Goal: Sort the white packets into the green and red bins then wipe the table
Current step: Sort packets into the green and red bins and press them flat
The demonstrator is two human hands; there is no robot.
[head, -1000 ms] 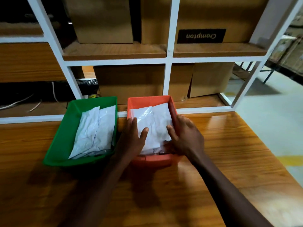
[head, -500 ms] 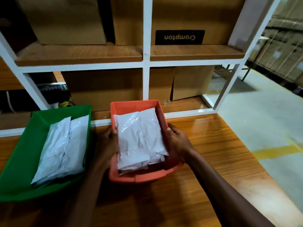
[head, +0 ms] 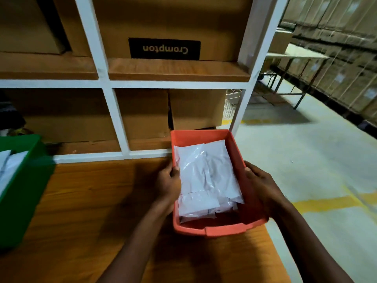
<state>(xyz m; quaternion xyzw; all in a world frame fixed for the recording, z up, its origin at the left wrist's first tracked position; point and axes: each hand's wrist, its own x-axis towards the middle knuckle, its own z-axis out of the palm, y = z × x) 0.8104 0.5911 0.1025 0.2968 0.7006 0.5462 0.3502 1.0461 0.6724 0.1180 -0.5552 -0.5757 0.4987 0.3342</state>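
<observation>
Both hands now grip the red bin (head: 206, 231) by its sides, left hand (head: 168, 185) and right hand (head: 259, 186) fingers clenched round the rims, carrying it rightward off the desk (head: 85, 201) edge, away from the green bin (head: 22, 193), so the packets (head: 206, 180) look sorted and wiping comes next.

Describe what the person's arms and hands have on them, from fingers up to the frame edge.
Nothing shows on them. The left hand and right hand wear no gloves, and no rings, watch or bands are visible. Both forearms are bare as far as the frame edge; no sleeve shows.
</observation>
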